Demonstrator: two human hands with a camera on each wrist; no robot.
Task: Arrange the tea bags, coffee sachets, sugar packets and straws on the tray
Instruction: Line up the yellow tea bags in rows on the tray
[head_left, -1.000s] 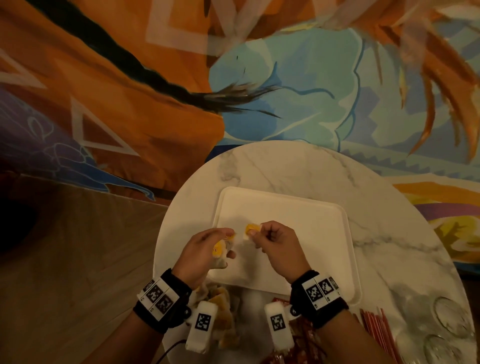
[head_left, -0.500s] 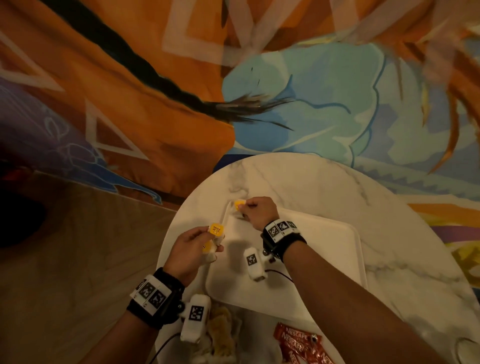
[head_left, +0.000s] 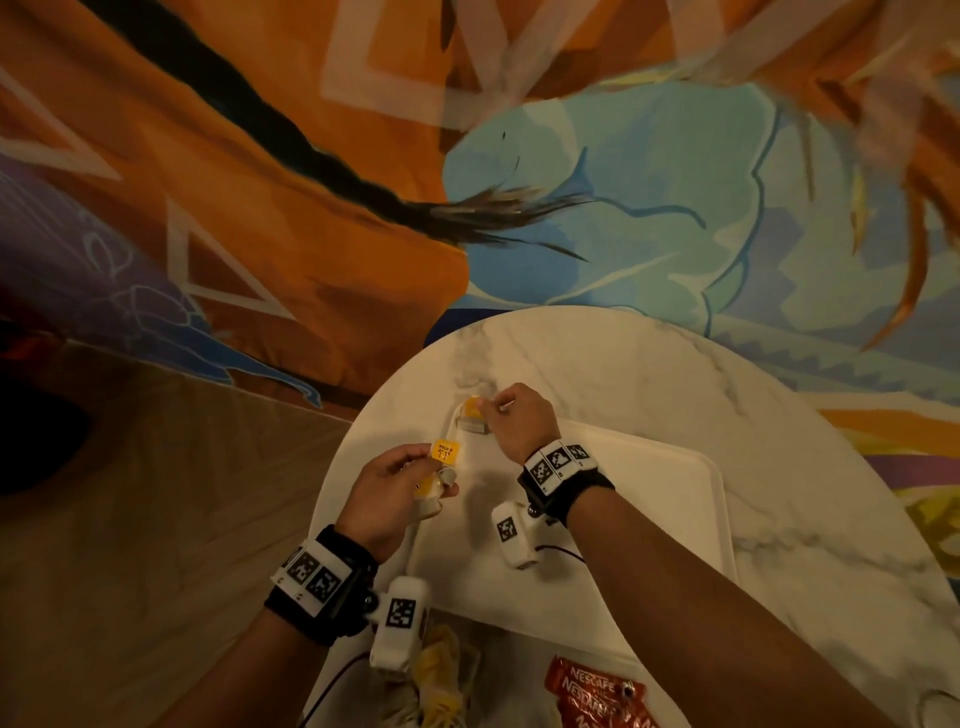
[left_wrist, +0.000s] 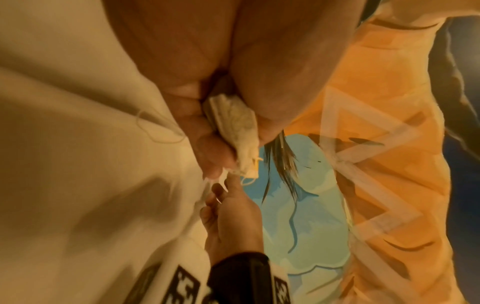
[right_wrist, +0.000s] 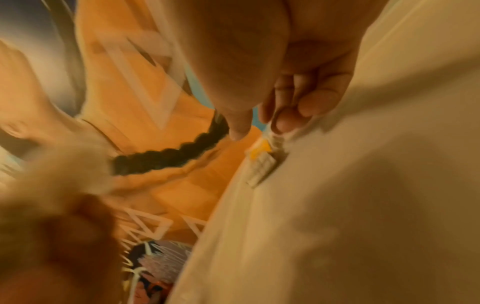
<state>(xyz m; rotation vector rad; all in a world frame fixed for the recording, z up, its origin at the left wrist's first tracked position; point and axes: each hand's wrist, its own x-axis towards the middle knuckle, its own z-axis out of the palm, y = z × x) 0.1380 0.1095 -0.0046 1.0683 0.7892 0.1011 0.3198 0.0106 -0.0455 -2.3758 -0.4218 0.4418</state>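
Tea bag (head_left: 470, 415) with a yellow tag lies at the far left corner of the white tray (head_left: 649, 519), touching the tray floor just inside the rim. Your right hand (head_left: 519, 423) reaches across the tray to that corner; its curled fingertips (right_wrist: 285, 121) pinch the top of the bag, as the right wrist view shows. Your left hand (head_left: 387, 499) hovers at the tray's left edge and grips a small bundle of tea bags (left_wrist: 233, 125) between thumb and curled fingers, with a yellow tag (head_left: 445, 451) standing up above the knuckles. More tea bags (head_left: 436, 670) lie in a loose pile on the round marble table (head_left: 675, 374), near the tray's near edge below your left wrist. Red coffee sachets (head_left: 597, 693) lie on the table beside that pile, below your right forearm. A painted orange and blue wall (head_left: 571, 182) stands behind the table.
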